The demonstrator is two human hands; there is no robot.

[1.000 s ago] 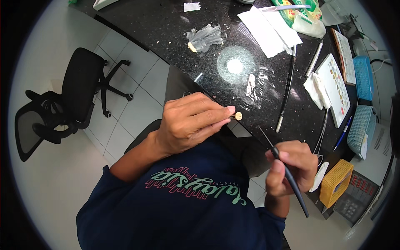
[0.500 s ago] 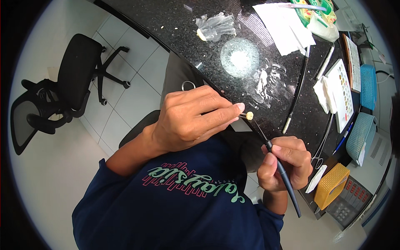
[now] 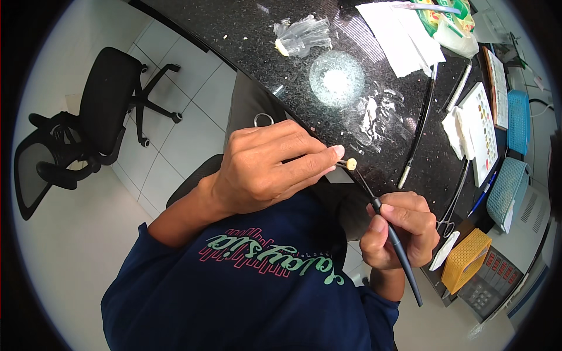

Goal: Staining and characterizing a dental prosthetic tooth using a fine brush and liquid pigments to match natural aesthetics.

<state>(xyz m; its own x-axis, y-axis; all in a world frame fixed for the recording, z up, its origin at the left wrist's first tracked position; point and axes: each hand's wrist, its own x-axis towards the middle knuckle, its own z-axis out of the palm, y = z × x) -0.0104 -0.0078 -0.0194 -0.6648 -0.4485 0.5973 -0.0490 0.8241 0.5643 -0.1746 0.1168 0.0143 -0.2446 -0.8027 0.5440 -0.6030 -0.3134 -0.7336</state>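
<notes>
My left hand (image 3: pixel 275 164) is closed around a slim metal clamp. One finger ring of the clamp (image 3: pixel 263 119) sticks out behind the knuckles. At the clamp's tip, just past my fingertips, sits a small cream-coloured dental crown (image 3: pixel 351 164). My right hand (image 3: pixel 404 228) pinches a fine brush (image 3: pixel 401 251) with a dark blue-grey handle, held like a pen. Its thin dark tip points up and left and lies right beside the crown; whether they touch is too small to tell. Both hands are in the air at the counter's front edge.
Smeared white material (image 3: pixel 372 117) and a round glass slab (image 3: pixel 336 79) lie on the black speckled counter (image 3: pixel 281 88). To the right are a palette tray (image 3: pixel 477 134), another clamp (image 3: pixel 446 225), blue baskets (image 3: pixel 517 120) and a yellow basket (image 3: pixel 466 260). An office chair (image 3: pixel 111 99) stands at left.
The crown has turned slightly at the clamp's tip, and the brush tip has shifted a little beside it. Both hands keep nearly the same place and grip.
</notes>
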